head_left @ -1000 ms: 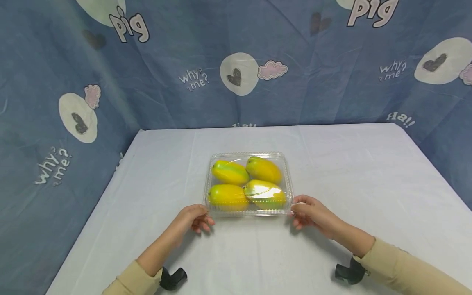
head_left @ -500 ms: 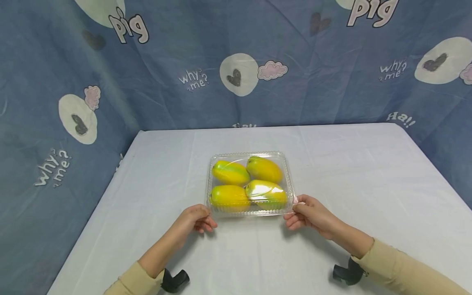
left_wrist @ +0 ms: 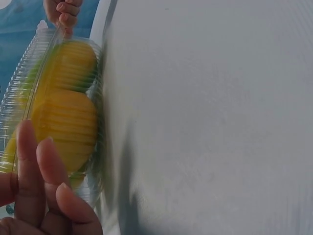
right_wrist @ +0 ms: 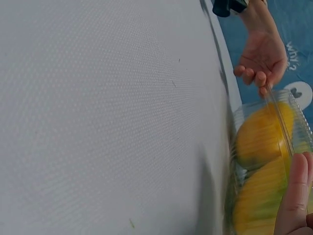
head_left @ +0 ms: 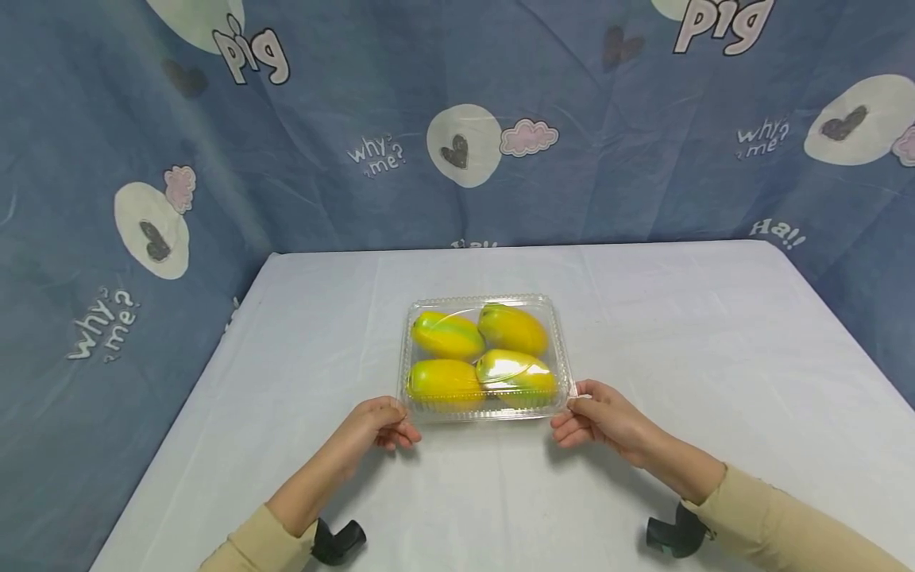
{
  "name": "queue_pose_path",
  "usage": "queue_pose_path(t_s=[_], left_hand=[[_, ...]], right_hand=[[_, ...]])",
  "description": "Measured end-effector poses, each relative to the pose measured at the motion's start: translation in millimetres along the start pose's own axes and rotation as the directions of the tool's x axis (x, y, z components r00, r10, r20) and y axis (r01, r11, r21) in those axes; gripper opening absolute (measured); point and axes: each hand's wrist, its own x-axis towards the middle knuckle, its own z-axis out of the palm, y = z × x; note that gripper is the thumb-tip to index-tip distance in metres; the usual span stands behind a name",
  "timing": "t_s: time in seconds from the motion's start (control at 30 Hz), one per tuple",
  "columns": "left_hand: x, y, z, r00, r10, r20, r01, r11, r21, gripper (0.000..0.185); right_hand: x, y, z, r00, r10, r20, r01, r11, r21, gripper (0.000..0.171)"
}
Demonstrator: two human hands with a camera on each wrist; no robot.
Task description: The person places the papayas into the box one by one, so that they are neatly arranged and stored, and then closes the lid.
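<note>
In the head view a clear plastic clamshell box (head_left: 489, 415) lies flat on the white table, its lid down over several yellow-green mangoes (head_left: 445, 384). My left hand (head_left: 379, 423) pinches the rim at the box's near left corner between thumb and index finger. At the near right corner my right hand (head_left: 608, 419) pinches the same rim, other fingers loosely bent below it. The left wrist view shows the left fingers (left_wrist: 30, 171) beside the ribbed wall of the box. From the right wrist, a finger (right_wrist: 296, 188) overlaps the rim, with mangoes (right_wrist: 266, 134) behind it.
A white cloth covers the table (head_left: 679, 342). Behind and at both sides hangs a blue printed curtain (head_left: 343, 199). Black wrist devices (head_left: 339, 542) stick out below the beige sleeves (head_left: 260, 544).
Over the last second the box and both hands have shifted slightly to the right. The right hand's lower fingers have moved in under the rim. Since half a second ago almost nothing differs.
</note>
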Motion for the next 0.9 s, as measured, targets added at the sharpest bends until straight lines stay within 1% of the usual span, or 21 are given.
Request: queue_pose_path(t_s=[0.17, 0.27, 0.33, 0.4, 0.5, 0.57, 0.6, 0.63, 0.67, 0.7, 0.73, 0.77, 0.83, 0.9], left_hand=[[-0.3, 0.9, -0.4, 1.000, -0.013, -0.004, 0.014, 1.000, 0.024, 0.020], [-0.2, 1.0, -0.5, 0.999, -0.028, -0.025, 0.029, 0.999, 0.041, 0.020], [-0.2, 0.9, -0.2, 0.998, -0.038, -0.053, 0.040, 0.998, 0.050, 0.020], [-0.7, 0.9, 0.2, 0.996, -0.039, -0.080, 0.044, 0.997, 0.063, 0.021], [-1.7, 0.7, 0.9, 0.992, -0.032, -0.126, 0.047, 0.992, 0.114, 0.025], [-3.4, 0.7, 1.0, 0.988, -0.025, -0.154, 0.050, 0.986, 0.159, 0.030], [-4.3, 1.0, 0.7, 0.984, -0.025, -0.176, 0.058, 0.981, 0.186, 0.032], [-5.0, 1.2, -0.1, 0.980, -0.015, -0.199, 0.061, 0.973, 0.224, 0.033], [-6.0, 1.6, -1.5, 0.975, -0.001, -0.221, 0.060, 0.964, 0.261, 0.034], [-6.9, 2.3, -3.5, 0.969, 0.019, -0.245, 0.058, 0.952, 0.301, 0.036], [-7.8, 3.2, -5.9, 0.962, 0.047, -0.270, 0.051, 0.937, 0.344, 0.037], [-8.4, 4.3, -9.0, 0.952, 0.084, -0.294, 0.042, 0.916, 0.398, 0.038], [-9.5, 7.3, -16.9, 0.928, 0.179, -0.326, 0.012, 0.861, 0.508, 0.043], [-9.9, 11.0, -25.9, 0.901, 0.273, -0.338, -0.018, 0.801, 0.598, 0.049]], right_hand=[[-0.7, -0.2, -0.5, 1.000, 0.014, 0.001, -0.014, 1.000, -0.019, 0.022], [-0.4, -0.4, -1.8, 1.000, 0.027, 0.004, -0.027, 0.999, -0.040, 0.022], [-0.4, -0.9, -3.1, 0.999, 0.033, 0.003, -0.032, 0.997, -0.069, 0.025], [-0.7, -1.5, -5.2, 0.999, 0.042, -0.008, -0.043, 0.993, -0.110, 0.032], [-2.4, -3.7, -9.9, 0.999, 0.042, -0.026, -0.046, 0.978, -0.202, 0.045], [-4.0, -6.3, -13.7, 0.999, 0.019, -0.048, -0.032, 0.958, -0.283, 0.051], [-4.9, -8.2, -15.7, 0.998, -0.008, -0.058, -0.012, 0.942, -0.334, 0.051], [-6.0, -10.3, -18.1, 0.996, -0.048, -0.069, 0.017, 0.918, -0.395, 0.051], [-7.2, -12.9, -20.4, 0.992, -0.096, -0.078, 0.049, 0.887, -0.459, 0.049], [-8.4, -15.8, -22.8, 0.985, -0.141, -0.098, 0.068, 0.846, -0.529, 0.047], [-9.5, -18.9, -25.2, 0.975, -0.192, -0.110, 0.088, 0.794, -0.602, 0.046], [-10.6, -22.0, -28.2, 0.963, -0.245, -0.117, 0.105, 0.734, -0.672, 0.044], [-12.8, -28.4, -34.3, 0.938, -0.325, -0.123, 0.106, 0.604, -0.790, 0.046], [-12.6, -34.4, -40.9, 0.916, -0.382, -0.124, 0.083, 0.482, -0.872, 0.051]])
